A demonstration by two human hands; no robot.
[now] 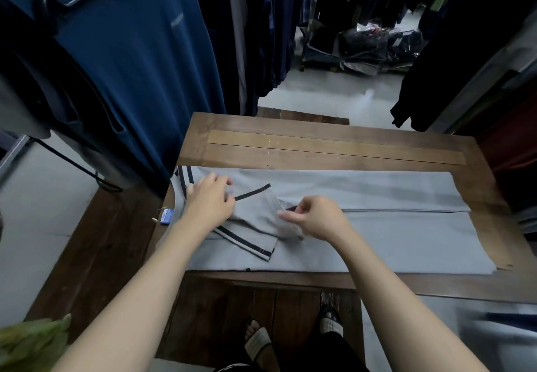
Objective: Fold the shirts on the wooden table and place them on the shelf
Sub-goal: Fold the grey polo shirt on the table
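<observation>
Grey cloth fills the lower middle of the head view. The shirt [377, 191] lies lengthwise across the wooden surface [319, 145], with its long sides turned in to meet along the centre. Left of centre, a sleeve [255, 217] with dark-striped trim lies folded over the body. The right hand [316, 219] pinches the sleeve's edge between thumb and forefinger, a narrow grip. The left hand [210, 198] rests with bent fingers on the cloth beside the collar [183, 181]; whether its grip holds the trim I cannot tell. To do this step well, I judge, pin the shoulder flat with the left hand and draw the sleeve straight inside the side edges. Smooth the wrinkles before folding end to end.
</observation>
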